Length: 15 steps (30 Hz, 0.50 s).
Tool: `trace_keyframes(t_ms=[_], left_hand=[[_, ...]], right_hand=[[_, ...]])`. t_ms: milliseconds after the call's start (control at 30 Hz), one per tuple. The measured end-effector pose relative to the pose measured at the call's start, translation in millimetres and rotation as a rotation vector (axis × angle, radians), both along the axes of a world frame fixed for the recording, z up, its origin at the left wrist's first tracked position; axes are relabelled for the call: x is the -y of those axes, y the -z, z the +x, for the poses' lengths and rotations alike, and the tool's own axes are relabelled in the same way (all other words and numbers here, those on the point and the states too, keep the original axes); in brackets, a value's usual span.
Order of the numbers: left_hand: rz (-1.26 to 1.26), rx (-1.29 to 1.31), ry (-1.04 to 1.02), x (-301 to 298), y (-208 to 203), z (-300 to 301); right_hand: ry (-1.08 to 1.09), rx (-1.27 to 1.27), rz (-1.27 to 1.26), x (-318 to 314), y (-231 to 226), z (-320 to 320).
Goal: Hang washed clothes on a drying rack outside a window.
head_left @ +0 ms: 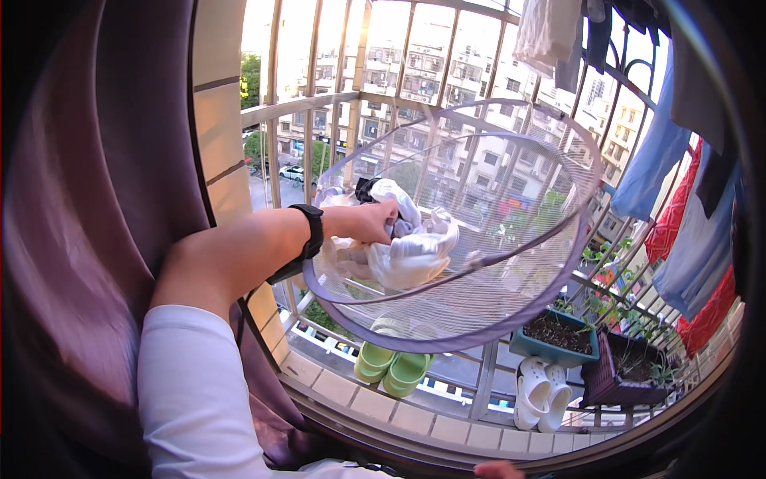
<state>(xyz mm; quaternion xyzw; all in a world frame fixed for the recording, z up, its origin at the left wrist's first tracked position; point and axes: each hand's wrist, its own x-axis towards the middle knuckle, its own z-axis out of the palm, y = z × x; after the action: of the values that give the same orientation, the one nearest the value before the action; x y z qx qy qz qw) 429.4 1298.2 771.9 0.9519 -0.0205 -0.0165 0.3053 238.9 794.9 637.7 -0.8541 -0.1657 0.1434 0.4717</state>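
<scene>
My left hand (pixel 372 222), with a black watch (pixel 310 231) on its wrist, reaches from the left into a round mesh drying net (pixel 523 327) with a grey-purple rim. Its fingers are closed on white clothing (pixel 415 251) bunched at the net's left side. A small black cloth (pixel 367 189) lies beside the white pieces, just behind the hand. Exactly which piece the fingers pinch is partly hidden. At the bottom edge only a bit of my right hand (pixel 499 469) shows; what its fingers do is out of sight.
Metal window bars (pixel 355 96) enclose the ledge. Below the net stand green clogs (pixel 407 372), white clogs (pixel 532 395), a teal planter (pixel 550 351) and a dark purple planter (pixel 630 383). Blue clothes (pixel 650 180) and red cloth (pixel 670 215) hang at right. A purple curtain (pixel 72 239) covers the left.
</scene>
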Motion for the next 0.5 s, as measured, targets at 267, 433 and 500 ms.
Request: trace_keyframes(t_ms=[267,433,500], left_hand=[[0.586,0.331,-0.032,18,-16,7],[0.555,0.525,-0.227,-15,7,13],[0.451,0.073,-0.231,-54,28,31]], right_hand=[[-0.282,0.876,0.130,-53,-118,66],[-0.365,1.314,0.168,-147,-181,78],[-0.566,1.485,0.013,-193,-195,72]])
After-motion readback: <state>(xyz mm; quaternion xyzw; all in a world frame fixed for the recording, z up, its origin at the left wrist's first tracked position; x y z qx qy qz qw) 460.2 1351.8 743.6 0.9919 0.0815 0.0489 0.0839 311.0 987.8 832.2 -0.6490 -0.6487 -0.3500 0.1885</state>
